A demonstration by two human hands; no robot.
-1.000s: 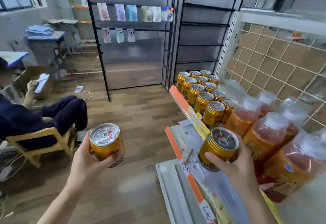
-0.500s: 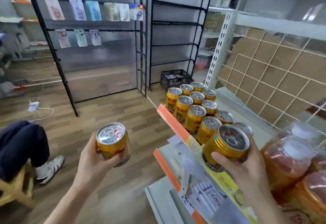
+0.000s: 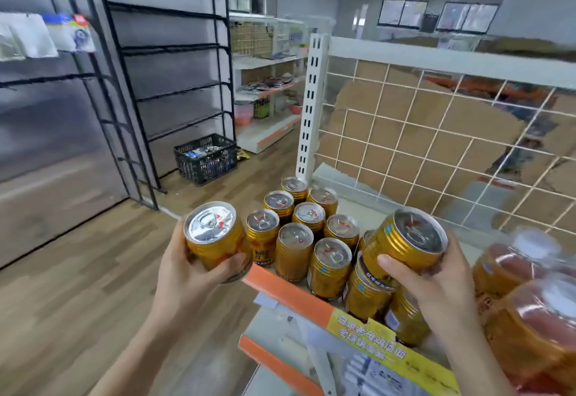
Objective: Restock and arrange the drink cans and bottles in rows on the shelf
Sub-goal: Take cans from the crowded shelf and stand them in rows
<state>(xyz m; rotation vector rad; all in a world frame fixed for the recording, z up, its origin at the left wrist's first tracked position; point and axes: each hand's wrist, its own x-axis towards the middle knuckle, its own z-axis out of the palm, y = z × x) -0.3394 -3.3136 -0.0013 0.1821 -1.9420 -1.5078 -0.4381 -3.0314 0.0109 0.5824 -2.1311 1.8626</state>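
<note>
Mid-placing, by the look of it. Gripping 1 gold can point(image 3: 215, 236) in the left hand point(image 3: 184, 274), fingers curled round its wall, out over the floor point(image 3: 78, 286) just beside the orange front rail point(image 3: 286, 294) of the shelf. Gripping a 2nd can point(image 3: 408, 243) in the right hand point(image 3: 436, 289), thumb and fingers wrapped round it, tilted, just above the near end of the standing cans point(image 3: 311, 218) ranked in rows. To the right, orange bottles point(image 3: 523, 311) crowding close to that hand. Neither held can set down yet. Next, probably: righting the tilted can, lowering it to extend a row without knocking neighbours, then bringing the left can across the rail to follow.
</note>
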